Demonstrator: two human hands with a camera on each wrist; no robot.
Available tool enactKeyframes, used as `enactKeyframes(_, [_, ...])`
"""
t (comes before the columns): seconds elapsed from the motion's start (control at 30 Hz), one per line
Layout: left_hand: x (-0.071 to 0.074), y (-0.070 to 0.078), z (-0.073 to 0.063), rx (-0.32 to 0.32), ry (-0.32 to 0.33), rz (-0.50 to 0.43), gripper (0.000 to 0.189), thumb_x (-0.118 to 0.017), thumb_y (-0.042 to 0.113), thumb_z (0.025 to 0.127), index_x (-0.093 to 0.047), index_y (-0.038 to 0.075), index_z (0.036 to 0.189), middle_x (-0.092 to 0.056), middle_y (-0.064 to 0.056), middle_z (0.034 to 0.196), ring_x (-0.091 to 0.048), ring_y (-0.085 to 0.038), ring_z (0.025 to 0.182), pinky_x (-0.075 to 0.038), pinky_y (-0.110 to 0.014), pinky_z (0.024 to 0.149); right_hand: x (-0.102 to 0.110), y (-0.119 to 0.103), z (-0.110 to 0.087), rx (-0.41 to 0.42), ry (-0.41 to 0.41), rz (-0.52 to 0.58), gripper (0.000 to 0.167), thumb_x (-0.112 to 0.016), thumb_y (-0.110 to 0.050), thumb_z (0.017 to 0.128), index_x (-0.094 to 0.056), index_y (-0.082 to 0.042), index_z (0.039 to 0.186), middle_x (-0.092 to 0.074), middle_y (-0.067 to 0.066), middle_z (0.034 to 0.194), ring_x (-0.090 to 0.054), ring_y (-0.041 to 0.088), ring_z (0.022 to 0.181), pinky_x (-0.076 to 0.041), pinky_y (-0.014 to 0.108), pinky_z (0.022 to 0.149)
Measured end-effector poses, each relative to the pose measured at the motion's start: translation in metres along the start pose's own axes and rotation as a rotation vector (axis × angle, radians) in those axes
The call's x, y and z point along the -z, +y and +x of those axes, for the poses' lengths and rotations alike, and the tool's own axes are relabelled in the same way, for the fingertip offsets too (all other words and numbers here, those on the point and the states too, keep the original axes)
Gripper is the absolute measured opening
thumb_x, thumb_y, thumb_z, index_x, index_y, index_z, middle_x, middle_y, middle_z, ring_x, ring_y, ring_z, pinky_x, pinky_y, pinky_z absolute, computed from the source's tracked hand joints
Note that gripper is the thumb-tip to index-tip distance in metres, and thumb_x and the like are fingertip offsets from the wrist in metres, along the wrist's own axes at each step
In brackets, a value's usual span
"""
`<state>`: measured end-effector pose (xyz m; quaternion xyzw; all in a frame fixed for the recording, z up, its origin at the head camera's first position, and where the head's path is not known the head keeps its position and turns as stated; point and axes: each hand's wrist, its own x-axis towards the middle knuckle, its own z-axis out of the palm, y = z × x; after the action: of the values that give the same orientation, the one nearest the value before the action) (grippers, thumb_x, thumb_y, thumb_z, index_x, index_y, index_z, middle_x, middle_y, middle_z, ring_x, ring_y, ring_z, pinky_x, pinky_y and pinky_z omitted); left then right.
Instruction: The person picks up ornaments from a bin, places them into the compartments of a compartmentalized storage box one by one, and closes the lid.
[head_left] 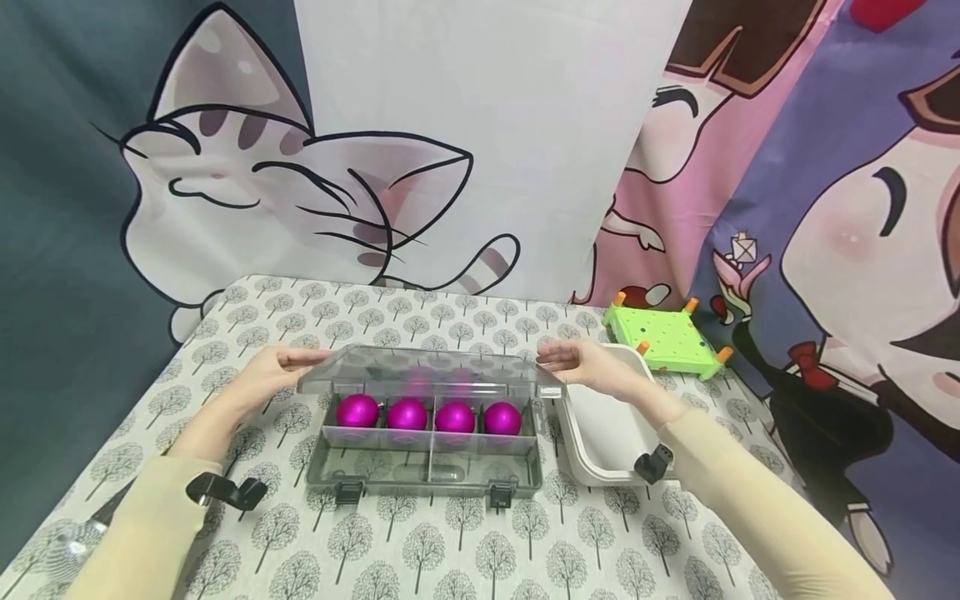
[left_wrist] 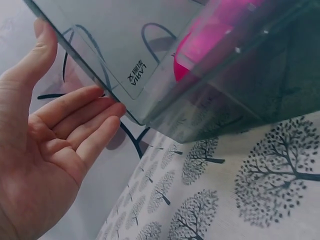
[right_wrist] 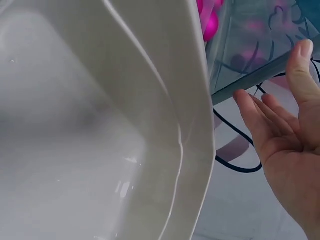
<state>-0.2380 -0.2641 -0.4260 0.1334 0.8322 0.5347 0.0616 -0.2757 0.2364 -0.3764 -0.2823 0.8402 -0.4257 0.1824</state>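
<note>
A clear grey plastic organizer box [head_left: 371,467] has its lid [head_left: 442,363] tilted partly up along the far side. Several shiny magenta balls [head_left: 407,414] sit in a row in its back compartments, while the front ones hold nothing visible. At the lid's left end is my left hand [head_left: 273,372], its fingertips [left_wrist: 112,107] straight against the edge and its thumb raised along it. My right hand [head_left: 592,367] is at the opposite end, with extended fingers [right_wrist: 255,112] by the lid's edge and its thumb on the upper side.
A white plastic bin [head_left: 577,446] stands close to the box's right side, under my right forearm. Behind it lies a green toy table [head_left: 663,337] with orange legs pointing up. A tree-print cloth [head_left: 420,542] covers the table. A clear object [head_left: 71,550] lies by my left sleeve.
</note>
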Motion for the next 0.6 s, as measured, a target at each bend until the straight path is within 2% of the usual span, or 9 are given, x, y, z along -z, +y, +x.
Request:
enactKeyframes(0.07, [-0.001, -0.002, -0.001, -0.014, -0.011, -0.039, 0.047, -0.065, 0.013, 0.093, -0.052, -0.010, 0.132, -0.057, -0.023, 0.133, -0.061, 0.009, 0.101, -0.049, -0.022, 0.098, -0.002, -0.002, 0.000, -0.032, -0.017, -0.004, 0.056, -0.068, -0.005, 0.088, -0.046, 0.016, 0.134, -0.055, 0.033, 0.132, -0.056, 0.045, 0.121, -0.050, 0.040, 0.101])
enactKeyframes(0.13, [-0.002, -0.004, -0.002, -0.025, -0.019, -0.094, 0.050, -0.068, 0.011, 0.090, -0.051, -0.011, 0.131, -0.062, -0.015, 0.129, -0.063, 0.008, 0.098, -0.048, -0.011, 0.090, -0.004, -0.002, 0.001, -0.050, -0.037, 0.000, 0.060, -0.071, -0.005, 0.086, -0.044, 0.017, 0.135, -0.052, 0.035, 0.134, -0.054, 0.047, 0.123, -0.049, 0.042, 0.102])
enactKeyframes(0.3, [-0.005, -0.013, -0.004, -0.096, -0.048, -0.204, 0.050, -0.068, -0.003, 0.086, -0.047, -0.019, 0.128, -0.064, -0.007, 0.124, -0.066, 0.002, 0.100, -0.051, -0.014, 0.088, -0.007, -0.003, 0.002, -0.037, -0.069, 0.002, 0.080, -0.080, -0.021, 0.072, -0.045, 0.019, 0.133, -0.051, 0.036, 0.133, -0.053, 0.048, 0.122, -0.051, 0.043, 0.100])
enactKeyframes(0.43, [-0.007, -0.019, -0.005, -0.107, -0.071, -0.237, 0.055, -0.071, -0.006, 0.081, -0.046, -0.019, 0.128, -0.059, -0.014, 0.128, -0.065, 0.002, 0.104, -0.051, -0.016, 0.091, -0.011, -0.006, 0.002, -0.020, -0.070, -0.050, 0.089, -0.082, -0.027, 0.063, -0.047, 0.019, 0.131, -0.053, 0.036, 0.132, -0.056, 0.047, 0.120, -0.052, 0.043, 0.099])
enactKeyframes(0.6, [-0.008, -0.024, -0.007, -0.102, -0.087, -0.210, 0.070, -0.081, 0.005, 0.075, -0.045, -0.019, 0.129, -0.042, -0.033, 0.135, -0.060, 0.008, 0.107, -0.045, -0.012, 0.095, -0.016, -0.009, 0.002, -0.017, -0.066, -0.142, 0.089, -0.085, -0.018, 0.061, -0.046, 0.018, 0.132, -0.053, 0.034, 0.134, -0.055, 0.045, 0.122, -0.049, 0.044, 0.102])
